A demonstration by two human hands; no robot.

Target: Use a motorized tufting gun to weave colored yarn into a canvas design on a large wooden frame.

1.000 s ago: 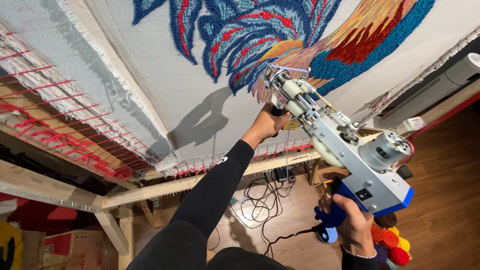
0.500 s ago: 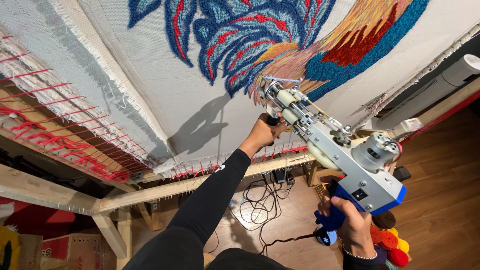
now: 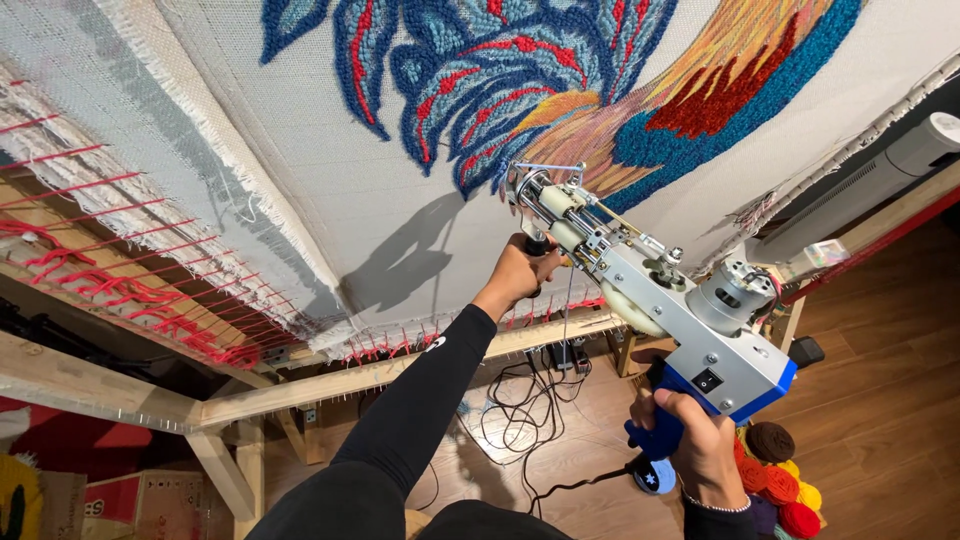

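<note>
The person is holding a tufting gun (image 3: 650,290) in both hands and pointing its needle end at the stretched backing cloth (image 3: 330,170). The right hand (image 3: 690,440) is closed fully around the blue rear grip below the motor housing. The left hand (image 3: 520,272) is closed around the forward handle under the barrel, with the black sleeve (image 3: 420,400) reaching up from the lower edge of the view. Compared with one second ago, the needle end is sitting slightly further left and lower on the cloth, now just at the lower edge of the orange and blue tufted design (image 3: 560,80), and the gun's shadow is falling on the bare white area beside it. This shift suggests that the tool is being walked along the outline of the filled area, so the work appears to be extending the pile into untufted cloth. Whether the needle is touching the cloth cannot be determined from this view. The cloth is pinned to a wooden frame (image 3: 300,385). Cables (image 3: 520,400) are lying on the floor below, and balls of yarn (image 3: 780,480) are resting near the right hand.
</note>
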